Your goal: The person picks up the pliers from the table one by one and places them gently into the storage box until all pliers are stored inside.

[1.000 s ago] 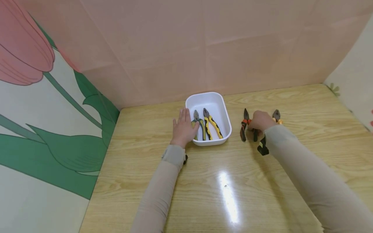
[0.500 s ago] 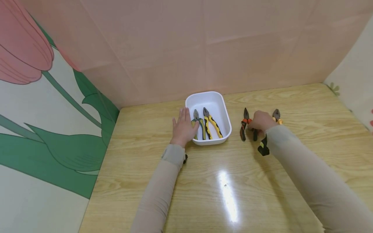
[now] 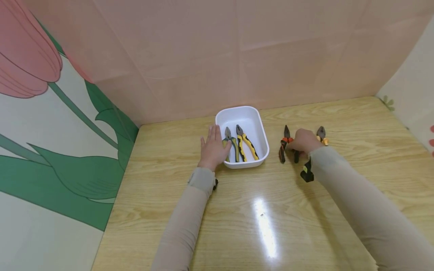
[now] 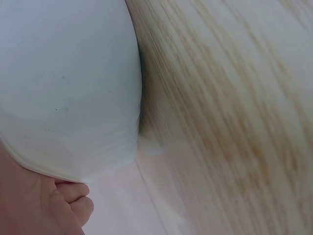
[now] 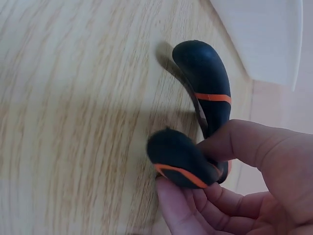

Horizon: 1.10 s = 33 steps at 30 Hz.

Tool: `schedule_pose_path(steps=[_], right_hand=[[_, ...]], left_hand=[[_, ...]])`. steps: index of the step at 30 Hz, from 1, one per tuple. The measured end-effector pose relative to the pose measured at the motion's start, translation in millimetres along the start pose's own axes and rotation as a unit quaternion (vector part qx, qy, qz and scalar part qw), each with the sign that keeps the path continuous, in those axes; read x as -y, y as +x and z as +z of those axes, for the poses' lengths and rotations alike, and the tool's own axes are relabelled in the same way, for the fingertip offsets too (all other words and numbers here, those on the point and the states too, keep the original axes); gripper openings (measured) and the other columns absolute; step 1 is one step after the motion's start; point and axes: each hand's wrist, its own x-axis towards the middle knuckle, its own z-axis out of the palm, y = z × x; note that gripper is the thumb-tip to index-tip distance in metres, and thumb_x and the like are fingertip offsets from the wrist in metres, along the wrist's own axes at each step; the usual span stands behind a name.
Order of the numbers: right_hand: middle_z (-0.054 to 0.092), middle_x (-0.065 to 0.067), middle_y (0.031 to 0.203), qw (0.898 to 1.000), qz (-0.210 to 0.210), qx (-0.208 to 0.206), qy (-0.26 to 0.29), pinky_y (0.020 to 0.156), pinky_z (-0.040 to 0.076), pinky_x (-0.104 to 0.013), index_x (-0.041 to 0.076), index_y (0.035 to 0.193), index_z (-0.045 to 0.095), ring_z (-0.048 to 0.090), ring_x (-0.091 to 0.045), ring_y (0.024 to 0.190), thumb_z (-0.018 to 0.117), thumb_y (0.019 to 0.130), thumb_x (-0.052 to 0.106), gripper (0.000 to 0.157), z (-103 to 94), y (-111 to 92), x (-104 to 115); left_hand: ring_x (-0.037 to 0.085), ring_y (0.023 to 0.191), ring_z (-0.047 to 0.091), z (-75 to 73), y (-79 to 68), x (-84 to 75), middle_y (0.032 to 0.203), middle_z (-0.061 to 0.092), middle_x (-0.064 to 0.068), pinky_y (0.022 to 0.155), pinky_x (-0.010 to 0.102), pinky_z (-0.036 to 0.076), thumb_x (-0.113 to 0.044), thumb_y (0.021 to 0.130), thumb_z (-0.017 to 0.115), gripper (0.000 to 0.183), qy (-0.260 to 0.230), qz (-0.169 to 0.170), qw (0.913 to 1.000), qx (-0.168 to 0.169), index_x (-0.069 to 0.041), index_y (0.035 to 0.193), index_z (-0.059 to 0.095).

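Pliers with black and orange handles (image 5: 203, 73) rest on the table, their handles spread. My right hand (image 3: 304, 140) pinches one handle between thumb and fingers, as the right wrist view shows. In the head view the pliers' dark, pointed head (image 3: 286, 131) shows left of that hand. My left hand (image 3: 213, 149) rests along the left rim of a white tray (image 3: 259, 130), fingers straight and thumb over the rim. Inside lie green-handled pliers (image 3: 235, 148) and yellow-and-black pliers (image 3: 250, 146). The left wrist view shows the tray's outer wall (image 4: 73, 93); the hand partly covers the green-handled pair.
Right of my right hand lie pliers with light orange handles (image 3: 321, 132), mostly hidden behind the hand. The wooden table (image 3: 162, 158) meets a pink-covered wall (image 3: 190, 75) at the back. A flower-patterned panel (image 3: 78, 165) stands on the left.
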Motion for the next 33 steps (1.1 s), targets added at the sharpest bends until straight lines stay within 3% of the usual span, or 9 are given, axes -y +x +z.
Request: schedule_pose_path(steps=[9,15,23,27,33], right_hand=[[0.059,-0.014,0.068,1.0,-0.006,-0.015,0.01,0.046,0.054,-0.031,0.0,0.075,0.054,0.059,-0.02,0.048,0.063,0.09,0.022,0.029,1.1,5.4,-11.0],[0.064,-0.009,0.066,0.995,0.004,0.021,0.094,0.051,0.055,-0.03,-0.008,0.082,0.065,0.062,-0.017,0.052,0.06,0.091,0.02,0.03,-0.3,5.2,-13.0],[0.071,-0.004,0.071,0.963,0.037,0.082,0.252,0.06,0.058,-0.031,-0.005,0.086,0.072,0.067,-0.014,0.063,0.052,0.105,0.03,0.044,-4.8,-0.6,-8.5],[0.07,-0.004,0.073,0.944,0.063,0.091,0.312,0.059,0.057,-0.029,-0.007,0.1,0.066,0.067,-0.014,0.064,0.044,0.108,0.034,0.047,-4.1,0.3,-9.0],[0.07,-0.003,0.073,0.931,0.075,0.102,0.343,0.059,0.057,-0.026,-0.011,0.119,0.055,0.066,-0.011,0.064,0.039,0.11,0.029,0.044,-1.8,2.5,-11.1]], left_hand=[[0.026,0.157,0.002,0.4,1.0,0.4,0.17,0.004,0.011,0.124,0.057,0.004,-0.052,0.105,0.037,0.081,0.002,-0.001,1.0,0.002,-0.005,0.163,0.006],[0.025,0.157,0.001,-0.3,0.8,-0.3,0.171,0.004,0.011,0.124,0.056,0.003,-0.052,0.105,0.039,0.081,-0.005,-0.002,1.0,0.003,-0.005,0.163,0.006],[0.026,0.157,0.003,0.7,1.4,0.3,0.17,0.005,0.011,0.124,0.056,0.004,-0.051,0.105,0.039,0.081,-0.003,-0.002,1.0,-0.002,-0.006,0.163,0.006],[0.026,0.157,0.003,0.7,0.8,0.0,0.17,0.006,0.012,0.124,0.057,0.004,-0.051,0.105,0.039,0.081,-0.006,-0.001,1.0,-0.004,-0.005,0.163,0.007],[0.025,0.157,0.002,0.8,1.1,-0.2,0.171,0.004,0.01,0.124,0.056,0.003,-0.052,0.105,0.038,0.081,-0.003,-0.004,1.0,0.002,-0.006,0.163,0.005]])
